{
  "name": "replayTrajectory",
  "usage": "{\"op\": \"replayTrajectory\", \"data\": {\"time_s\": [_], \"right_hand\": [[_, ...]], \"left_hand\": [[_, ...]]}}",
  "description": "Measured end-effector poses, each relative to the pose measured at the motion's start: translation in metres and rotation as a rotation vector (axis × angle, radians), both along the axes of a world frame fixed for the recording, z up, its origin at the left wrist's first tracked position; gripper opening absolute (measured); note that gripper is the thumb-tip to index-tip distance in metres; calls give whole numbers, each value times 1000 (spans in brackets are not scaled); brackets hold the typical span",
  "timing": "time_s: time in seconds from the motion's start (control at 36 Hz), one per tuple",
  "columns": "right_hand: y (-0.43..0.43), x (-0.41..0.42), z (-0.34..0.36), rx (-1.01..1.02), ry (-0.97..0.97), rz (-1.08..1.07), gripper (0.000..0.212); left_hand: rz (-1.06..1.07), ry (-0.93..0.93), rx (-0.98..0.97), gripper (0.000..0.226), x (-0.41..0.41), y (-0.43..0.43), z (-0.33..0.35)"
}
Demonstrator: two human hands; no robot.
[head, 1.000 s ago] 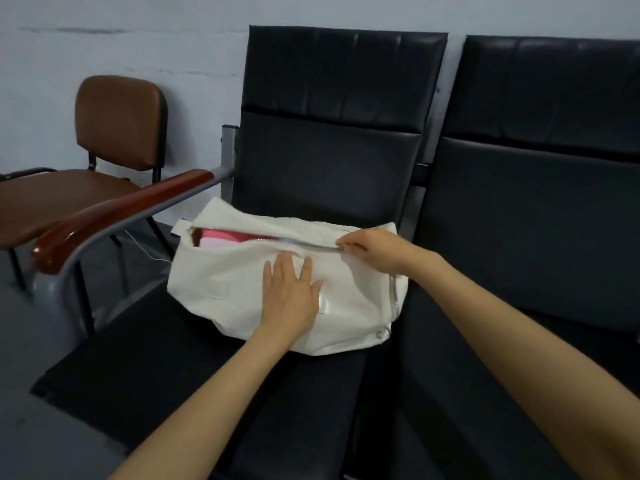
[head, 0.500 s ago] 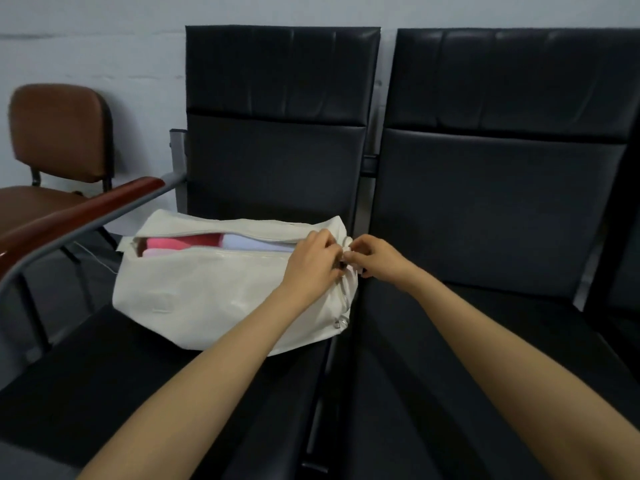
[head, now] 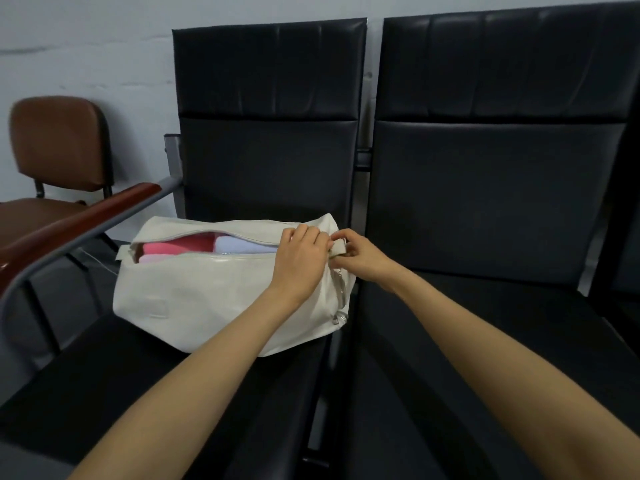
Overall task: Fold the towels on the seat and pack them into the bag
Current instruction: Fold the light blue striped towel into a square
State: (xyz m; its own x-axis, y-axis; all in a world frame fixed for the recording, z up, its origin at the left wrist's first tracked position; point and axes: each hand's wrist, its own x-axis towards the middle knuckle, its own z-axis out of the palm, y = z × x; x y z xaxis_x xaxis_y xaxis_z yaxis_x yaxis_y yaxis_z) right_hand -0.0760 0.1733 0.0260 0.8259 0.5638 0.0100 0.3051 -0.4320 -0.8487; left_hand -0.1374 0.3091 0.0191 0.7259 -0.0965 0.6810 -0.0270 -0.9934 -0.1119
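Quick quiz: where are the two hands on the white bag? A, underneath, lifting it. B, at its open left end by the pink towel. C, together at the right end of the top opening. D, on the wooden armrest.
C: the left hand and the right hand meet at the right end of the white bag top opening, fingers curled on its edge.

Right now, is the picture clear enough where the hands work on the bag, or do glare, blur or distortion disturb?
Head view: the bag is evenly lit, and the left hand and right hand at its end look sharp; head view: faint sheen only on the black backrest; head view: the wide lens bends seat edges near the borders.
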Motion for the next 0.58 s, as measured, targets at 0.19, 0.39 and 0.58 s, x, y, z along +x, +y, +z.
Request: {"op": "replayTrajectory", "data": {"time_s": [0.19, 0.39, 0.58], "right_hand": [[-11, 2, 19, 19, -390, -26, 34], [-20, 7, 38, 76, -470, -15, 25], [-18, 7, 8, -133, -318, -16, 36]], "left_hand": [[70, 36, -418, 30, 3, -12, 40], [138, 7, -992, 30, 4, 40, 51], [344, -57, -1188, 29, -31, 113, 16]]}}
